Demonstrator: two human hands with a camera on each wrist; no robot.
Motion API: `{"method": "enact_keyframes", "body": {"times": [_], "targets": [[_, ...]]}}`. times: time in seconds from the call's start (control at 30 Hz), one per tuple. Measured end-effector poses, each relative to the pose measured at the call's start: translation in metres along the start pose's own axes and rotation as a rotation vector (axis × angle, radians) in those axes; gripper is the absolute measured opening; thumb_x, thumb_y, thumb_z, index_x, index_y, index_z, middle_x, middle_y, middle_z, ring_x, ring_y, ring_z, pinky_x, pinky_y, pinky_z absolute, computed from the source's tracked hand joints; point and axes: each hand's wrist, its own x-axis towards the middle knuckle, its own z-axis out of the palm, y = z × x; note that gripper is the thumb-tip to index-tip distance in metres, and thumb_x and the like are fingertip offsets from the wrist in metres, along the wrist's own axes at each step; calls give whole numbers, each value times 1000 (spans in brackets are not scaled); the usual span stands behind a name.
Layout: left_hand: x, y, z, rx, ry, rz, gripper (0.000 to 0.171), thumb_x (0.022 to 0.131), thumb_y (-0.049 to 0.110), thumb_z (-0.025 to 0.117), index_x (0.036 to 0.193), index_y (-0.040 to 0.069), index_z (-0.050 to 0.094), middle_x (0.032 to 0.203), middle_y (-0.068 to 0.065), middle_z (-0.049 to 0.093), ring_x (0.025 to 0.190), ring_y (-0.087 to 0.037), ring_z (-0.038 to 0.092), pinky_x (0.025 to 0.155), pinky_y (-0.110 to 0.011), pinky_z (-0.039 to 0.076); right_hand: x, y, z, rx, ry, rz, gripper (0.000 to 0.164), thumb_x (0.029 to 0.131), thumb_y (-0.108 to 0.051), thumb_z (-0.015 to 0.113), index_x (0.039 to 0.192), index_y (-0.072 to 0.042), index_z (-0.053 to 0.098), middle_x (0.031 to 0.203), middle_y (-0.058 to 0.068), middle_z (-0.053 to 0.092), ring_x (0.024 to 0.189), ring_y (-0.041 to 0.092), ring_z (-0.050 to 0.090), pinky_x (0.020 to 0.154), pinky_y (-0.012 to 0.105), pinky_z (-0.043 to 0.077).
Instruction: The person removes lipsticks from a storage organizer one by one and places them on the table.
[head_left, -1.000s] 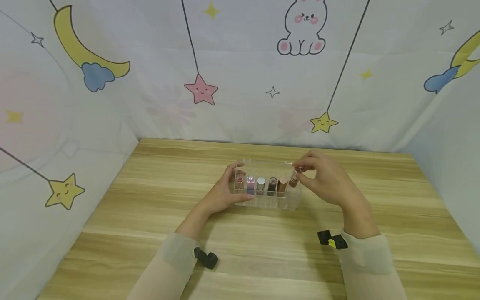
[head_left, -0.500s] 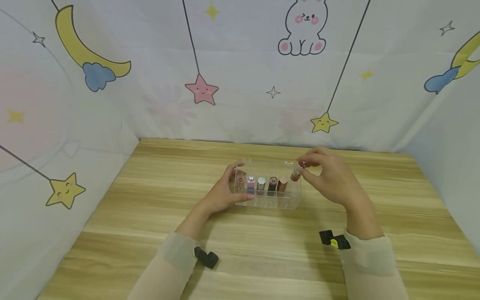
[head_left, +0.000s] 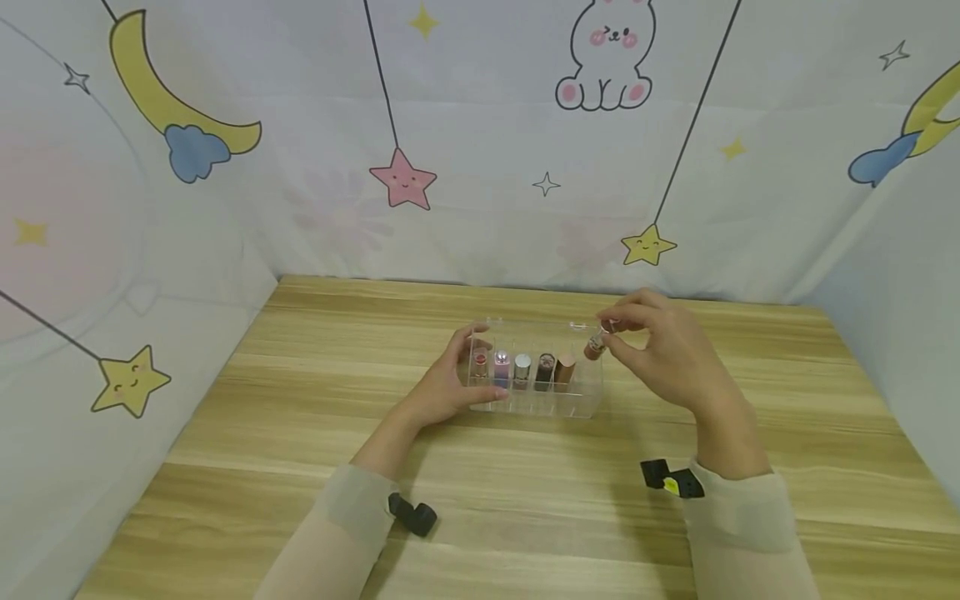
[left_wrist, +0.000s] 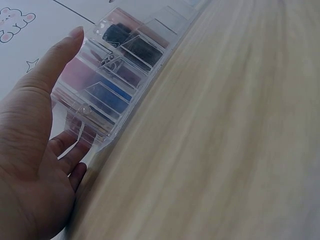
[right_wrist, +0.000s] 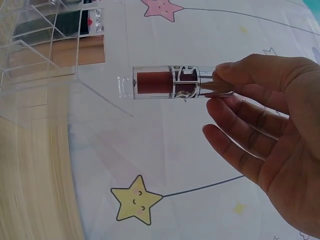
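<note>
My left hand [head_left: 442, 387] grips the left end of a clear divided lipstick organizer [head_left: 551, 406], thumb along its front and fingers behind. Between the thumb and fingers of my right hand [head_left: 669, 354] is the end of a lipstick [right_wrist: 155, 82] with a clear tube, a reddish-brown section and a silver band. It tilts just above the organizer's right end, out of its slot. Several other lipsticks stand in a row in the organizer, among them a silver-topped one [head_left: 522, 371], a black one [head_left: 545, 372] and a brown one [head_left: 565, 369].
The organizer stands on a wood-grain table [head_left: 525, 500]. A white cloth backdrop [head_left: 487, 233] printed with stars, moons and a bear rises behind the table and along both sides. Small black devices [head_left: 412, 514] sit at both wrists.
My right hand has lifted the lipstick up out of the rightmost slot and moved it slightly right. The left hand and the organizer have stayed put.
</note>
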Motion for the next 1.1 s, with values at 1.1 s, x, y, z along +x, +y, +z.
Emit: {"method": "enact_keyframes", "body": {"times": [1.1], "targets": [[-1, 1, 0, 2, -4, -12, 102, 79, 38, 92, 155, 47, 26, 150, 5, 50, 142, -26, 48, 121, -66, 28, -3, 16, -9, -21, 67, 21, 19, 91, -4, 76, 109, -7, 79, 102, 3, 70, 91, 25, 73, 77, 37, 51]]}}
